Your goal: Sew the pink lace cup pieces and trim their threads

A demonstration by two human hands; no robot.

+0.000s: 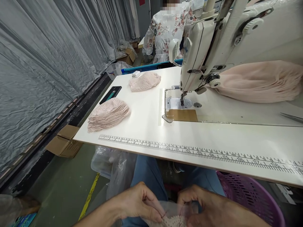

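Note:
Low over my lap, at the bottom of the head view, my left hand [144,205] pinches a pale pink piece of lace fabric [174,220] between thumb and fingers. From the other side my right hand [201,205] grips the same piece, its fingers curled and partly hidden. Sheer material spans the gap between both hands, and the lower part of the piece runs out of view. Above them on the table lie a stack of pink lace pieces [109,114] and a smaller pink pile [145,81].
A white sewing machine [196,56] stands on the white table [142,126], pink fabric [258,82] bunched under its arm. A phone [110,95] lies at the left; scissors [292,117] at the right edge. Below are a purple basket [255,198] and a carton [63,142]. A person [168,30] sits beyond.

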